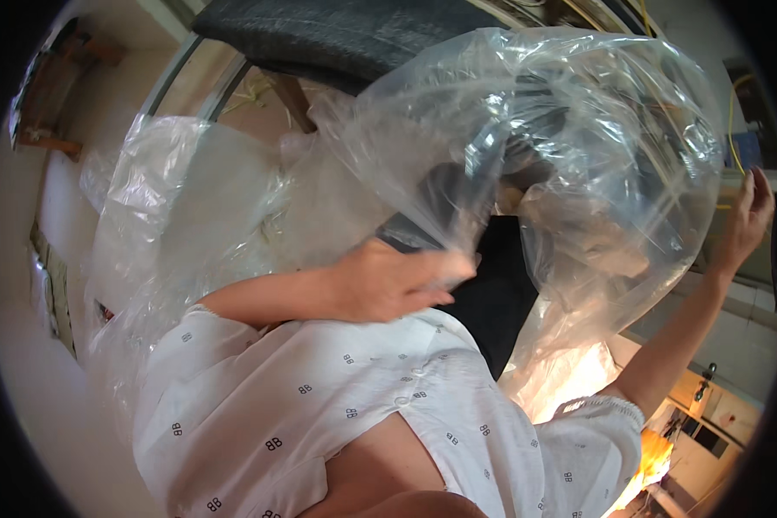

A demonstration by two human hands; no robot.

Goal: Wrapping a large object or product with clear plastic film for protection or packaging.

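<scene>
A large clear plastic sheet [613, 147] billows in front of my body, creased and shiny. My left hand [397, 276] is at my waist, closed on a gathered fold of it; the fingertips are slightly blurred. On the far right my right hand [751, 216] is raised just past the sheet's edge, its fingers stretched upward and nothing visible in them. A grey metal-looking edge and a yellow cord [735, 129] lie close to those fingers. More of the plastic hangs to my left, and through it my dark-clad legs [492, 293] show.
A dark padded or cloth-covered surface [319, 39] lies at the far top, beside metal rails [168, 78]. A wooden leg [292, 102] stands beneath it. At the lower right are a bright glow, an orange thing [656, 457] and wooden furniture [708, 414].
</scene>
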